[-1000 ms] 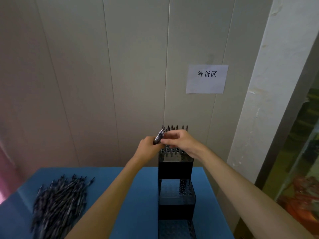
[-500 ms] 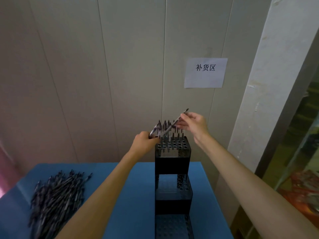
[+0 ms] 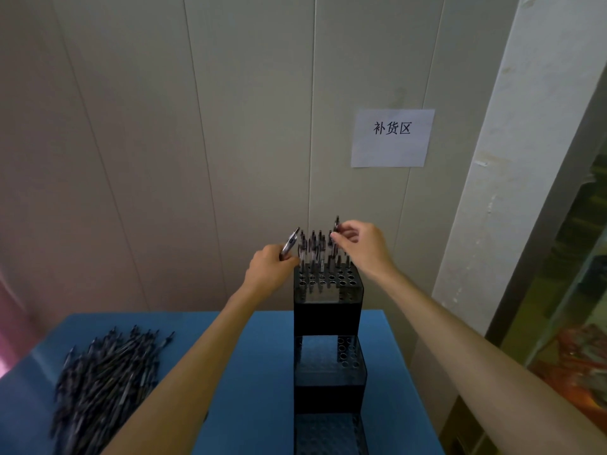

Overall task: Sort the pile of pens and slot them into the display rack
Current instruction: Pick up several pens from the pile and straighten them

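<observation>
A black stepped display rack [image 3: 328, 310] stands on the blue table [image 3: 256, 372], its top tier dotted with holes and holding several upright pens [image 3: 313, 249] in the back rows. My right hand [image 3: 364, 247] pinches one pen [image 3: 335, 236] upright over the back right of that tier. My left hand [image 3: 271, 270] grips a small bunch of pens [image 3: 290, 243] just left of the rack's top. A pile of dark pens [image 3: 105, 389] lies at the table's left.
A panelled wall stands right behind the rack, with a white paper sign [image 3: 391, 137] on it. A white pillar [image 3: 512, 178] rises at the right. The two lower rack tiers [image 3: 331, 359] show holes without pens.
My right hand has turned its pen from a slant to upright and lowered it toward the back right holes. My left hand stays beside the rack with its bunch.
</observation>
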### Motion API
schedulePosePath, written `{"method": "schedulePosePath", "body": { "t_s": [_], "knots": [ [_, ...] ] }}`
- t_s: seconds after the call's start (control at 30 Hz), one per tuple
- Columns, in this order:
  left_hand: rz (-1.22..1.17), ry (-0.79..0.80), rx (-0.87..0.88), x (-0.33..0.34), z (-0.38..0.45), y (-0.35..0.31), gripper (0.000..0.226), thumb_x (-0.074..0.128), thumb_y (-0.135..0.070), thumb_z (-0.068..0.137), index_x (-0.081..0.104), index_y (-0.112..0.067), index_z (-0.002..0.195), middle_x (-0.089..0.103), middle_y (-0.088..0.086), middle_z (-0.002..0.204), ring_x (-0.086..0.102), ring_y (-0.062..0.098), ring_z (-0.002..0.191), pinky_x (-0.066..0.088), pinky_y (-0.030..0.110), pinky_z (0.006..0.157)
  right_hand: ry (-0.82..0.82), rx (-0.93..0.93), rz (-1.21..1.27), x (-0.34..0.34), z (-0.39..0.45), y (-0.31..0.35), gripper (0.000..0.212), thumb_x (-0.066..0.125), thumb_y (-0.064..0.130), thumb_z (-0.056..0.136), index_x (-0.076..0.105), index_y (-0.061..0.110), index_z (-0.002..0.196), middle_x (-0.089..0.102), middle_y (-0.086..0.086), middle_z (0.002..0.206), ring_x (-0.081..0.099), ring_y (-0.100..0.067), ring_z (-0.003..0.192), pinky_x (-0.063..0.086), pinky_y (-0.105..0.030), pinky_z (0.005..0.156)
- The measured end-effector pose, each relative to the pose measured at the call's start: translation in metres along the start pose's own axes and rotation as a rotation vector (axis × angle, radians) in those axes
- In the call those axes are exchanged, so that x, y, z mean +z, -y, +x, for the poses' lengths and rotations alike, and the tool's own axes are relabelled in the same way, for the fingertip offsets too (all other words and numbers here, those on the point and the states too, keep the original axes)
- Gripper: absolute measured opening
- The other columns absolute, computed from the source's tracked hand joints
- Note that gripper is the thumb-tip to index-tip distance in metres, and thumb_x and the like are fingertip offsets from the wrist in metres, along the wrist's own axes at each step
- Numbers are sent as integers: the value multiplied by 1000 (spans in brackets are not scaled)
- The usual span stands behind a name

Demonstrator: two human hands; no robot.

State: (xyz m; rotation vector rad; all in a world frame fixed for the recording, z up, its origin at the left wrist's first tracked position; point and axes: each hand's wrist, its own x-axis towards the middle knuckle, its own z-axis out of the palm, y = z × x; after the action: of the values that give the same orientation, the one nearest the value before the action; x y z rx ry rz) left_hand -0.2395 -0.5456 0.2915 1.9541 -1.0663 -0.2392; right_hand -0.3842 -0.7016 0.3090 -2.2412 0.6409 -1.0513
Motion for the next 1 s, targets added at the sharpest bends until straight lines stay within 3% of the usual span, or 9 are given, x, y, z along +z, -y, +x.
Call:
{"method": "schedulePosePath", "body": {
  "t_s": [0.2, 0.37, 0.57, 0.7, 0.83, 1.0],
  "knots": [
    [26, -6, -5, 0, 3, 5, 36, 63, -22, 90, 39, -18, 63, 41, 1, 58, 37, 18, 56, 30, 31, 61, 62, 37, -61, 3, 0, 2, 13, 72, 21, 90, 71, 12, 99, 71, 4, 87, 67, -5, 79, 56, -20, 77],
    [31, 25, 1, 1, 3, 10, 32, 64, -26, 90, 44, -18, 67, 44, 1, 61, 38, 18, 56, 32, 32, 61, 182, 97, -143, 12, -11, -7, 12, 71, 22, 91, 71, 11, 96, 73, -1, 91, 69, -10, 81, 59, -29, 81],
    [46, 34, 8, 0, 2, 11, 33, 64, -27, 91, 44, -19, 66, 44, 0, 61, 38, 17, 56, 32, 33, 61, 161, 117, -152, 8, -15, -2, 15, 72, 24, 90, 72, 10, 95, 71, 0, 86, 68, -10, 75, 54, -19, 67],
    [39, 34, 14, -1, 0, 8, 29, 62, -23, 88, 43, -18, 67, 42, 1, 61, 36, 18, 57, 31, 33, 62, 99, 133, -164, 4, -17, -4, 20, 75, 32, 87, 71, 14, 80, 70, 3, 73, 67, -13, 63, 51, -21, 61],
    [59, 38, 31, 1, -2, 2, 28, 60, -20, 88, 43, -18, 66, 43, 0, 59, 37, 18, 56, 31, 33, 61, 212, 203, 196, -5, -21, 8, 8, 71, 17, 91, 74, 10, 89, 74, -6, 81, 71, -18, 74, 59, -26, 71],
    [115, 109, 72, 10, -6, -11, 27, 60, -22, 92, 50, -19, 68, 52, -1, 62, 46, 18, 55, 38, 29, 58, 309, 234, 437, -4, -30, 27, 16, 76, 24, 87, 77, 15, 100, 75, -7, 97, 67, -12, 84, 56, -27, 77]
  ]
}}
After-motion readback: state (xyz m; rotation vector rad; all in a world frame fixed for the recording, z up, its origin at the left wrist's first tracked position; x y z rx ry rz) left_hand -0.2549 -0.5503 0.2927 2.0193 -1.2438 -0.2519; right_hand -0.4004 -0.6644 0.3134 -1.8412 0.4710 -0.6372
